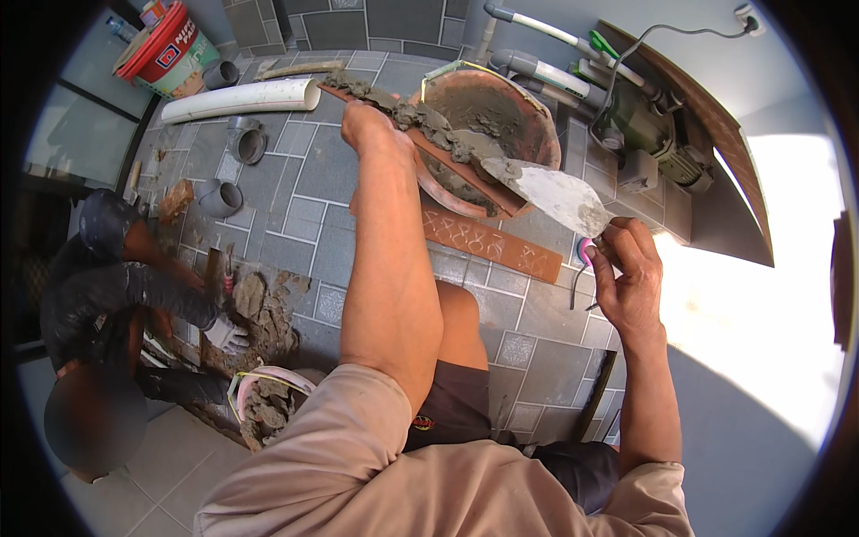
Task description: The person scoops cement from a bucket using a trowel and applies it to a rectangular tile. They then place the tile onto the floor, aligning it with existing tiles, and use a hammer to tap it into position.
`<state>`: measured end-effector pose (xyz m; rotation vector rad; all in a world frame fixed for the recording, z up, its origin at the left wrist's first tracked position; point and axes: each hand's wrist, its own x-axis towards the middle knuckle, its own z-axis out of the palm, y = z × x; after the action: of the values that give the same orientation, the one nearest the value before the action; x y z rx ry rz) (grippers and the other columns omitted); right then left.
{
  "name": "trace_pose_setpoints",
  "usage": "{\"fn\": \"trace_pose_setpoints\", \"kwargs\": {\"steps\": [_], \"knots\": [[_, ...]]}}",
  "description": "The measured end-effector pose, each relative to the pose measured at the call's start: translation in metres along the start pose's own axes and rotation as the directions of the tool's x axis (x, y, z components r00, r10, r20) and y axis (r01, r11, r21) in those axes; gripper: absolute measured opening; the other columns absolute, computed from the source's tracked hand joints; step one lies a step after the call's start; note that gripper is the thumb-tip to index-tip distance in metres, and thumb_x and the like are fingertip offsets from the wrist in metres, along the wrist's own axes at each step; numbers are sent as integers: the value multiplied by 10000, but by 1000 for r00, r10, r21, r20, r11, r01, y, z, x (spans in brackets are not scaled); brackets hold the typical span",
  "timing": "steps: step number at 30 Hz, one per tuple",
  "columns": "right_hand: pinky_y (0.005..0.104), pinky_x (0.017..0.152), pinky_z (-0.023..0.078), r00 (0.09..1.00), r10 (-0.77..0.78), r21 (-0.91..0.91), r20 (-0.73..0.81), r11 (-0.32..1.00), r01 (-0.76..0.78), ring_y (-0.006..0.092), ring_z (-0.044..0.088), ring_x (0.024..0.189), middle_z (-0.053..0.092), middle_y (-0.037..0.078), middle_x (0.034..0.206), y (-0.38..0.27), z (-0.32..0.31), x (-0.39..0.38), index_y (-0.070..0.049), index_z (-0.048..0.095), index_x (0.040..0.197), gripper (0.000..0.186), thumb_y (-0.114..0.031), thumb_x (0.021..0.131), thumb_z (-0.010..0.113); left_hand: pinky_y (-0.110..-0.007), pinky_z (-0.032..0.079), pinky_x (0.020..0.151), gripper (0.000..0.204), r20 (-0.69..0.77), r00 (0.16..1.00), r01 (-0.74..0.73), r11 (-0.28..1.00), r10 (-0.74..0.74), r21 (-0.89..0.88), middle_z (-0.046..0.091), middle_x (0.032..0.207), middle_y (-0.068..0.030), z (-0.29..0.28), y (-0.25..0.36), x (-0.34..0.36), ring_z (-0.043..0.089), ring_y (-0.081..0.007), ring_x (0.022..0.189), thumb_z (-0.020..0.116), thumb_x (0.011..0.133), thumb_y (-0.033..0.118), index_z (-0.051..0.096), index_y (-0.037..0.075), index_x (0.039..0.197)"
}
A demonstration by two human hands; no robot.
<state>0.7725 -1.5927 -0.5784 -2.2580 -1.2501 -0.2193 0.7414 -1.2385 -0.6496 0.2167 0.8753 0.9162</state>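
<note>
My left hand [371,127] is closed around a long reddish-brown tile strip [458,167], holding it tilted over a round tub [544,121] of wet grey mortar. A ridge of mortar [420,118] runs along the strip's upper face. In my right hand [633,268] is a trowel, its handle mostly hidden by the fingers. The trowel's pale, smeared blade [559,195] touches the mortar at the strip's near right end. Below the tub, a second brown strip [492,246] with a row of crossed marks lies on the grey tiles.
At left, a crouching co-worker's gloved hand [225,334] reaches to a mortar heap [264,322]. A mortar-filled bucket [268,403] stands beside my left side. White pipe [242,100], grey fittings [246,141] and a red-rimmed paint bucket [170,54] sit far left; a pump [658,139] stands right.
</note>
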Motion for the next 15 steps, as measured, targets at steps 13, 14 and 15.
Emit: {"fn": "trace_pose_setpoints", "kwargs": {"steps": [13,14,15], "knots": [[476,777,512,978,165,-5,130,986,-166,402,634,904,657,155,973,14,-17,14,0,625,965,183,1,817,733,-515,531,813,404,-3,999,-48,998,48,-48,564,1185,-213,-31,28,36,600,-331,930,331,1050,232,506,-29,1304],[475,784,525,978,151,-133,142,982,-132,398,644,912,659,157,980,14,-23,23,-4,631,977,154,-21,844,707,-513,529,801,415,35,999,-32,999,33,-23,563,1185,-219,-36,30,40,600,-336,914,325,1047,236,504,-40,1300],[474,791,539,979,139,-255,152,962,-97,394,653,920,661,158,987,16,-28,33,-8,637,988,131,-44,871,682,-511,527,788,425,76,997,-20,1000,20,6,562,1184,-225,-39,32,45,599,-341,897,318,1045,240,502,-50,1296]]}}
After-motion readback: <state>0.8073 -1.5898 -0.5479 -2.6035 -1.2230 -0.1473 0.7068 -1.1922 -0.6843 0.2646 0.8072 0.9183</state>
